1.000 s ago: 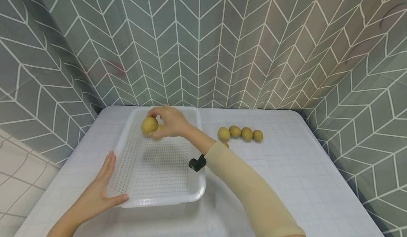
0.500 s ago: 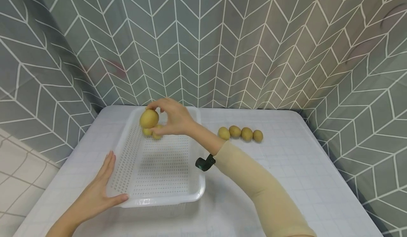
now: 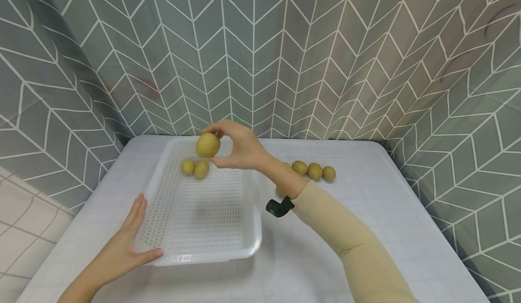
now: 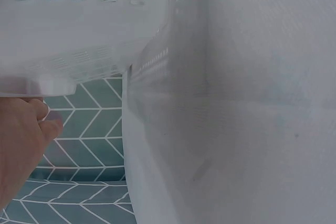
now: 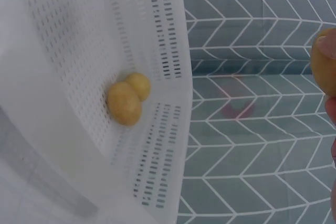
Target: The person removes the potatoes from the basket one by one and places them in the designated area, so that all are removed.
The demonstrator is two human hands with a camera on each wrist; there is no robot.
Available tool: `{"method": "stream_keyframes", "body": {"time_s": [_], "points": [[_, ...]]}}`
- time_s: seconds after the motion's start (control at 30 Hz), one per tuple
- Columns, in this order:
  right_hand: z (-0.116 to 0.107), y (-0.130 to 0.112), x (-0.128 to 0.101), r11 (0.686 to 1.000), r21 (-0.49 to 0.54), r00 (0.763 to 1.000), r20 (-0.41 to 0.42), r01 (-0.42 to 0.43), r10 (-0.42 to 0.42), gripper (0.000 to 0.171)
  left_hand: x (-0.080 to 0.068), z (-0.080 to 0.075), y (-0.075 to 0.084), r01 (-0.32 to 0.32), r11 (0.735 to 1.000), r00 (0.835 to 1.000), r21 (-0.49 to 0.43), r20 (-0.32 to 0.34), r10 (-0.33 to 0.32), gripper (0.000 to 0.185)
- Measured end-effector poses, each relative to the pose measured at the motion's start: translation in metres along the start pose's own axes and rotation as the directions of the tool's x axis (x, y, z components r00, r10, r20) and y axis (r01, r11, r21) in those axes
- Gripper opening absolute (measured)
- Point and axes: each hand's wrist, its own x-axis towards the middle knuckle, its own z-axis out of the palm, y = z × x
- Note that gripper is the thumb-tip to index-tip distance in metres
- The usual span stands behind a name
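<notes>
My right hand (image 3: 244, 147) pinches a round yellow potato (image 3: 208, 145) between thumb and fingers, raised over the far part of a white perforated basket (image 3: 211, 256). In the right wrist view the held potato (image 5: 323, 66) shows at the right edge, cut off by the frame. Two potatoes sit side by side inside the basket, a smaller one (image 3: 187, 167) and a larger one (image 3: 201, 169). My left hand (image 3: 118, 244) lies along the basket's near left corner, fingers straight against the outer side and thumb at the front rim.
Right of the basket, several potatoes (image 3: 315, 171) line up on the white table (image 3: 366, 230). Another potato (image 3: 280, 191) is partly hidden by my right forearm. A patterned grey curtain (image 3: 260, 59) hangs behind the table and along both sides.
My right hand has lifted the potato from the basket's far left corner and shifted it to the right. The two potatoes beneath have come into full view. My left hand stays put.
</notes>
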Motion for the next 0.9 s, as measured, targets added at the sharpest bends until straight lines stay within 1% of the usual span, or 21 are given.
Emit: {"method": "stream_keyframes", "body": {"time_s": [0.13, 0.3, 0.4, 0.57, 0.77, 0.9], "points": [[-0.011, 0.003, -0.006, 1.0, -0.005, 0.999, -0.03, 0.015, -0.015, 0.056, 0.0, 0.0, -0.001, -0.01, 1.0, 1.0, 0.018, -0.006, 0.01, 0.126], [-0.023, 0.006, -0.014, 1.0, -0.004, 0.998, -0.056, 0.017, -0.017, 0.057, 0.0, 0.0, 0.0, 0.001, 1.0, 1.0, 0.019, -0.001, -0.001, 0.126], [-0.028, 0.009, -0.017, 1.0, 0.003, 0.998, -0.064, 0.025, -0.024, 0.057, -0.001, 0.0, -0.001, -0.003, 1.0, 1.0, 0.012, -0.003, 0.003, 0.126], [-0.035, 0.011, -0.023, 1.0, -0.002, 0.998, -0.067, 0.01, -0.01, 0.057, -0.001, 0.001, -0.001, -0.014, 1.0, 1.0, 0.015, -0.008, 0.014, 0.126], [-0.044, 0.013, -0.027, 0.999, -0.011, 0.995, -0.091, 0.031, -0.031, 0.057, -0.001, 0.001, -0.001, 0.002, 1.0, 1.0, 0.007, 0.003, -0.002, 0.126], [-0.05, 0.014, -0.031, 1.0, -0.003, 0.994, -0.107, 0.021, -0.021, 0.058, 0.0, 0.002, -0.001, -0.001, 1.0, 1.0, 0.004, 0.002, 0.001, 0.126]]}}
